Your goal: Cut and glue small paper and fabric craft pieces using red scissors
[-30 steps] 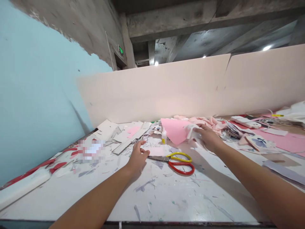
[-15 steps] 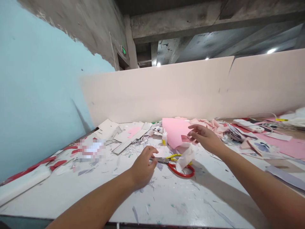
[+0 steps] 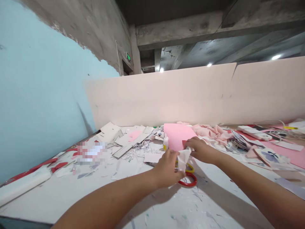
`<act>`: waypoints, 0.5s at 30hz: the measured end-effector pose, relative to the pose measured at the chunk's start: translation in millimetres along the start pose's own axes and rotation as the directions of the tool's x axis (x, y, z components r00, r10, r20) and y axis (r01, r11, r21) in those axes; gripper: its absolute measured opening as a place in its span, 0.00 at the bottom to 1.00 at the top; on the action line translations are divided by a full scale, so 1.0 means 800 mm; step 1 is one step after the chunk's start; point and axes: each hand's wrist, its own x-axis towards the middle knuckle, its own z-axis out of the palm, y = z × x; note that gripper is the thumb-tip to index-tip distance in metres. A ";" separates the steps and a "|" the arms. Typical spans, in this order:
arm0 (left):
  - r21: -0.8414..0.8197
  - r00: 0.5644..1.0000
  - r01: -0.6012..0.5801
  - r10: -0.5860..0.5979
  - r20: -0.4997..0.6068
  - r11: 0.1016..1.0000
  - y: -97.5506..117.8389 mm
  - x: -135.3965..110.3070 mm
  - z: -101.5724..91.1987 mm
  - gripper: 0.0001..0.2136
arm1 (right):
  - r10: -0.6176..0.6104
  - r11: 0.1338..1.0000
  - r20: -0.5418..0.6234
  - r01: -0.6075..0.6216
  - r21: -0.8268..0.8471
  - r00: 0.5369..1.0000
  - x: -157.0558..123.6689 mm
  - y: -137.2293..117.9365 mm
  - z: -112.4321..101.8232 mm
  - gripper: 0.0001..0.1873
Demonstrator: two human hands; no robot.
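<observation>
A crumpled white tissue-like piece [image 3: 184, 159] stands between my hands, over the scissors. My right hand [image 3: 202, 151] has its fingers closed on the upper right edge of this piece. From the left, my left hand [image 3: 166, 170] reaches in with fingers curved and thumb apart, its fingertips against the piece's left side. Below them on the table lie the scissors [image 3: 190, 184], with one red and one yellow handle loop; my left hand covers much of them. Behind stand a small white glue bottle [image 3: 166, 143] with a yellow label and a pink sheet [image 3: 176, 135].
Grey cardboard pieces [image 3: 133, 143] and paper shreds cover the back left. Pink cloth [image 3: 212, 133], a white power strip [image 3: 254, 132] and a flower-patterned piece [image 3: 269, 156] lie to the right. A pale partition [image 3: 162, 98] closes off the back, beside a blue wall [image 3: 43, 95].
Both hands have moved in toward the white piece. My right hand has come down and taken hold of it; it now stands more upright. My left hand has moved right, over the scissors.
</observation>
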 end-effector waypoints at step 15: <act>-0.403 0.996 -0.014 -0.021 -0.082 0.915 0.034 0.113 -0.066 0.15 | 0.216 0.976 -0.090 -0.211 0.058 0.972 0.024 0.061 0.028 0.34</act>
